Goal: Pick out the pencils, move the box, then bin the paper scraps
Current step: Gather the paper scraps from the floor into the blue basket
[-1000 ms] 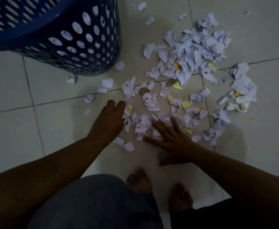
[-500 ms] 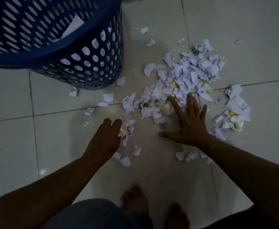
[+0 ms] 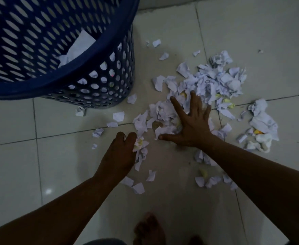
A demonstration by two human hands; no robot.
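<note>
Torn white and yellow paper scraps (image 3: 214, 84) lie in a loose heap on the tiled floor, right of centre. My right hand (image 3: 191, 122) is spread flat with fingers apart, pressed on the near edge of the heap. My left hand (image 3: 120, 152) is curled around a small bunch of scraps (image 3: 139, 145) close to the floor. A blue perforated bin (image 3: 85, 78) stands at the upper left, with white paper (image 3: 78, 48) inside it. No pencils or box show in this view.
Stray scraps (image 3: 136, 187) lie near my forearms and beside the bin's base (image 3: 80, 111). A second clump of scraps (image 3: 261, 124) sits at the far right. My bare feet (image 3: 150, 228) are at the bottom edge. The floor is pale glossy tile.
My right hand has slid forward from near my feet up onto the heap, pushing scraps ahead of it. My left hand has closed on a bunch of scraps. The view has tilted up, showing more of the bin.
</note>
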